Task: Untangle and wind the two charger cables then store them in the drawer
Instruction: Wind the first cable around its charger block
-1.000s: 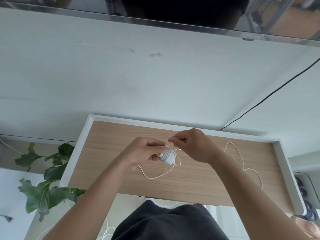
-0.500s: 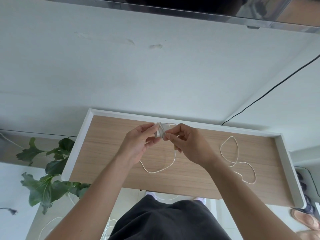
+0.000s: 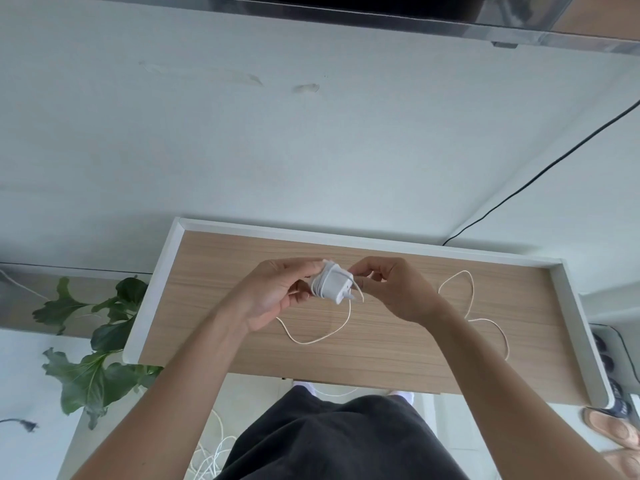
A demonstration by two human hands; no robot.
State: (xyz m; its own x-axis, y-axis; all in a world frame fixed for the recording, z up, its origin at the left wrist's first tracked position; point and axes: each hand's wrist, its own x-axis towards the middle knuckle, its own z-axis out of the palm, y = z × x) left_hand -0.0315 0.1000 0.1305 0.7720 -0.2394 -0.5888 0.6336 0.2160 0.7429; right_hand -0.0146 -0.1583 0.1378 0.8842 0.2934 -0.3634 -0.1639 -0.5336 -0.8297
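A white charger plug (image 3: 334, 284) with turns of thin white cable around it is held above the open drawer (image 3: 156, 292), whose bottom is light wood. My left hand (image 3: 273, 294) grips the plug from the left. My right hand (image 3: 391, 289) pinches the cable right beside the plug. From the plug a loose loop of cable (image 3: 311, 339) hangs down onto the drawer bottom. A second stretch of white cable (image 3: 467, 299) lies in open loops on the drawer's right half.
The drawer has white walls; its right wall (image 3: 581, 327) is near a black power strip (image 3: 609, 362). A black wire (image 3: 540, 171) runs over the white top behind. A leafy plant (image 3: 100, 341) stands left. More white cables (image 3: 211, 455) lie on the floor; sandals (image 3: 613, 431) at lower right.
Both hands have lifted the plug toward the drawer's back wall, then turned it so its flat face and prong show. The hanging loop has swung with it.
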